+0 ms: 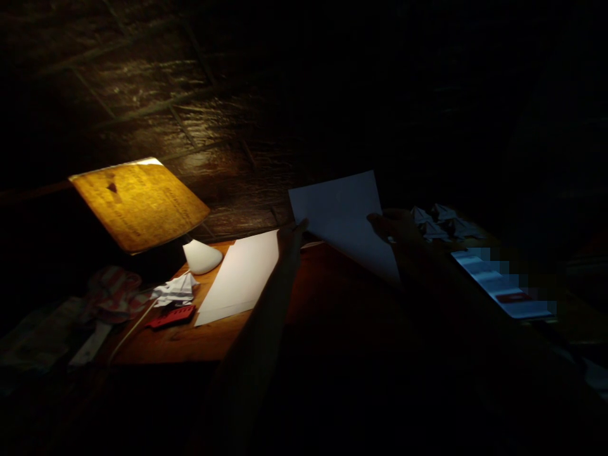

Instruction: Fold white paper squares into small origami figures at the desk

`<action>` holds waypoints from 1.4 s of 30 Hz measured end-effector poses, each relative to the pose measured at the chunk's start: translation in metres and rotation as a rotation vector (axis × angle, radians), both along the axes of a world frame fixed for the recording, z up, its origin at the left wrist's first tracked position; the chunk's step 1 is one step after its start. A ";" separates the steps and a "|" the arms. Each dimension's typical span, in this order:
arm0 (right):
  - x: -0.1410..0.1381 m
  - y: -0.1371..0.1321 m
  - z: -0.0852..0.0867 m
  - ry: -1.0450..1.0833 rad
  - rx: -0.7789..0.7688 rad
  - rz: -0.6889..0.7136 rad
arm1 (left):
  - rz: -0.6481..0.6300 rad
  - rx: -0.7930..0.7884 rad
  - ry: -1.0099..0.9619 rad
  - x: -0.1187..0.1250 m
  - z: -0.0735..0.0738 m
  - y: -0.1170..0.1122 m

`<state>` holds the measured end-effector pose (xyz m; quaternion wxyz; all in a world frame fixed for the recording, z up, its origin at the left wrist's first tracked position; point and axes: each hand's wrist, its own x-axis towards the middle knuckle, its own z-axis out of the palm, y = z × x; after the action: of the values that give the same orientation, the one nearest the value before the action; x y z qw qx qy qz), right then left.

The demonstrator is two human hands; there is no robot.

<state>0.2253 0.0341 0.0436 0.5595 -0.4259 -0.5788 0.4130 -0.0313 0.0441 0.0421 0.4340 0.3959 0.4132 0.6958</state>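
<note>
Scene is very dark; 1 lamp supplies the only light.

1. Wall (190, 114): dark tiled surface across the far side, lit faintly near the lamp.
2. Table (190, 342): brown wood, lit at the left, in shadow to the right.
3. Lamp shade (137, 204): yellow, tilted, at the far left over the table edge.
4. Sheet (342, 215): white paper, held up off the table at centre, tilted, mostly in shadow.
5. Second sheet (240, 278): white paper lying flat on the table, left of the held one and just beside the left forearm.
6. Left hand (292, 234): closed on the sheet's left edge.
7. Right hand (394, 228): closed on the sheet's right edge; finger detail is lost in shadow.
8. Paper strip (494, 285): pale, on the right, with a red card (513, 296) lying on it.
9. Folded paper shapes (441, 221): a small group at the far right, behind the right hand.
10. Crumpled paper (175, 289): left of the second sheet, touching a red object (171, 316) at its near side.
11. White cone (202, 256): under the shade, on the table.
</note>
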 end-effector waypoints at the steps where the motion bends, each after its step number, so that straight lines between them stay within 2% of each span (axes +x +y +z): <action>1: 0.000 0.001 0.000 0.000 0.009 0.006 | 0.005 -0.003 0.009 -0.001 0.000 0.001; 8: 0.001 0.009 -0.006 0.020 -0.030 -0.033 | -0.004 0.006 0.021 -0.008 -0.005 0.009; 17: 0.006 0.018 -0.013 0.015 0.032 0.012 | -0.014 0.010 0.069 -0.010 -0.009 0.011; 28: 0.003 0.015 -0.012 -0.023 0.011 0.001 | -0.012 0.051 0.081 -0.012 -0.018 0.020; 33: 0.000 0.011 -0.010 0.033 0.014 -0.032 | 0.068 0.076 0.179 -0.016 -0.026 0.029; 37: -0.004 0.005 -0.008 0.047 0.011 0.002 | 0.129 0.096 0.252 -0.019 -0.028 0.030; 42: -0.005 0.002 -0.007 0.065 -0.051 0.076 | 0.142 0.104 0.317 -0.019 -0.026 0.026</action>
<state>0.2200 0.0363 0.0371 0.5510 -0.4042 -0.5650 0.4623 -0.0498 0.0700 0.0160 0.2920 0.4923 0.4671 0.6739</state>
